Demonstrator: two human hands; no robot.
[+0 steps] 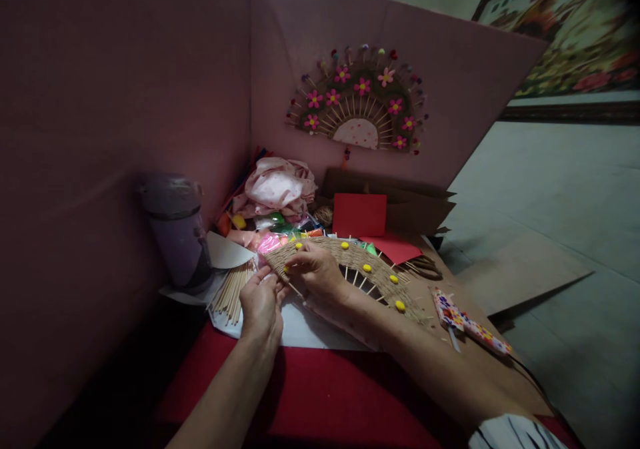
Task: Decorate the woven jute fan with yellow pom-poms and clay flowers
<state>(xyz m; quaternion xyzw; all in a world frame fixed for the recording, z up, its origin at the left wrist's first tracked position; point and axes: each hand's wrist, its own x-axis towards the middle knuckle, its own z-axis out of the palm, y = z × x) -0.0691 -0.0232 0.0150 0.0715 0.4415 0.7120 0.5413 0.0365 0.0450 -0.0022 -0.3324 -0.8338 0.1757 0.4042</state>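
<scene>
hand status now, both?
Left hand: closed on the woven fan's left edge.
Right hand: fingers bent over the fan's left end; whether they grip anything can't be told.

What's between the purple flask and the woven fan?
In the head view, a white card piece and a bundle of thin sticks lie between the purple flask and the woven fan.

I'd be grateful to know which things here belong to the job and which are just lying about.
Likely in the job: tan woven fan with yellow ovals, in the left hand; pale wooden sticks.
Seemingly lying about: purple cylindrical container; red rectangular card.
</scene>
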